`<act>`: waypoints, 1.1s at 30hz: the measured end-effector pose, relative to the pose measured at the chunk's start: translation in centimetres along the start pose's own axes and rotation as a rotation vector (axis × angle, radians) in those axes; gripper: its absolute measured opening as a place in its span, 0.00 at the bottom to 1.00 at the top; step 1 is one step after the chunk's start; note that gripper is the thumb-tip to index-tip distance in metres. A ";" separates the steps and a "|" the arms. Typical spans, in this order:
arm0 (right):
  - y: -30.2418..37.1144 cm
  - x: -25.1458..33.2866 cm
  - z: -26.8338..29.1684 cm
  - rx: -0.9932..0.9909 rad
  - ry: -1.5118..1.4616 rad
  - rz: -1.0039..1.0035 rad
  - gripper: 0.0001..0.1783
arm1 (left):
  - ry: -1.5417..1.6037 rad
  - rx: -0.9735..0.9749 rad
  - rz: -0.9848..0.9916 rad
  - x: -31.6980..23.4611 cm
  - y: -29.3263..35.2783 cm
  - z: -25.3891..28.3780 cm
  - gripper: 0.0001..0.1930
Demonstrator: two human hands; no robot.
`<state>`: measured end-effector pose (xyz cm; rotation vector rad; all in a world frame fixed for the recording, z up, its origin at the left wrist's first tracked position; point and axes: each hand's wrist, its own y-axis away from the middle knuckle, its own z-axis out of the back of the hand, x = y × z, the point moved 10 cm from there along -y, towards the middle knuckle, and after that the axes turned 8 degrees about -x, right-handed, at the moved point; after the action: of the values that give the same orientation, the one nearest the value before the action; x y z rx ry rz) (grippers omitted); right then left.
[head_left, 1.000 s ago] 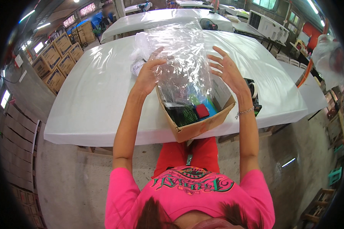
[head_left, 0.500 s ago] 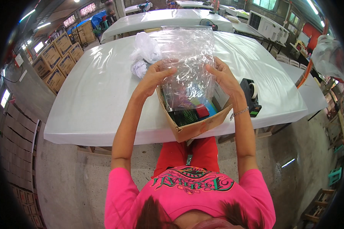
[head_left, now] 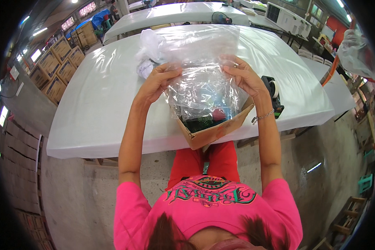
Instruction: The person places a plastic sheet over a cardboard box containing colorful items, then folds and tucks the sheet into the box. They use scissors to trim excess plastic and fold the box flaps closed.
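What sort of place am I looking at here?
Probably a workshop or warehouse: a broad white-covered table, stacked cardboard cartons on the left, and a black tape dispenser to the right of an open cardboard box.

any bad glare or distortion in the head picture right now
In the head view, white glare streaks the clear plastic between the left hand and right hand, partly veiling what lies in the cardboard box; also in the head view, the white table shines toward its far left, the fisheye bends its edges, and the picture's corners go black.
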<state>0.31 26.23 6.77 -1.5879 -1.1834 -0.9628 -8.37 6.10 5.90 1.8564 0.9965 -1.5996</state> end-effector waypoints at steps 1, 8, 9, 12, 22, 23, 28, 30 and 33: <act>0.0 -0.3 0.5 0.003 -0.033 -0.031 0.22 | 0.010 0.010 -0.014 -0.3 0.3 -0.3 0.18; 0.6 -0.7 0.8 0.098 -0.086 -0.006 0.12 | -0.091 0.215 -0.134 -1.5 1.2 -1.4 0.13; 0.7 -0.3 0.1 0.164 -0.105 0.031 0.12 | -0.089 0.253 -0.155 -1.7 1.4 -1.4 0.14; 0.3 -0.3 0.2 0.169 -0.107 0.097 0.13 | 0.087 0.400 -0.180 -1.7 1.8 -2.0 0.22; 1.2 3.4 -0.1 0.035 0.205 0.388 0.16 | 0.117 0.142 0.095 1.6 3.1 -2.7 0.53; 1.4 4.0 -0.1 0.006 0.283 0.439 0.16 | 0.127 0.142 0.077 1.5 3.3 -2.6 0.48; 1.8 4.1 0.0 -0.034 0.354 0.409 0.18 | -0.185 0.046 -0.053 1.3 2.6 -3.0 0.38; 1.5 2.4 0.6 -0.040 0.259 0.208 0.24 | -0.229 0.041 -0.080 1.2 2.4 -2.8 0.37; 3.2 2.5 -1.9 0.235 -0.012 0.167 0.38 | -0.186 -0.028 -0.080 1.0 2.2 -1.8 0.35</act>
<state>3.86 24.62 9.03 -1.4787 -1.1095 -0.6808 -5.48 6.33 5.04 1.6337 1.0161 -1.7593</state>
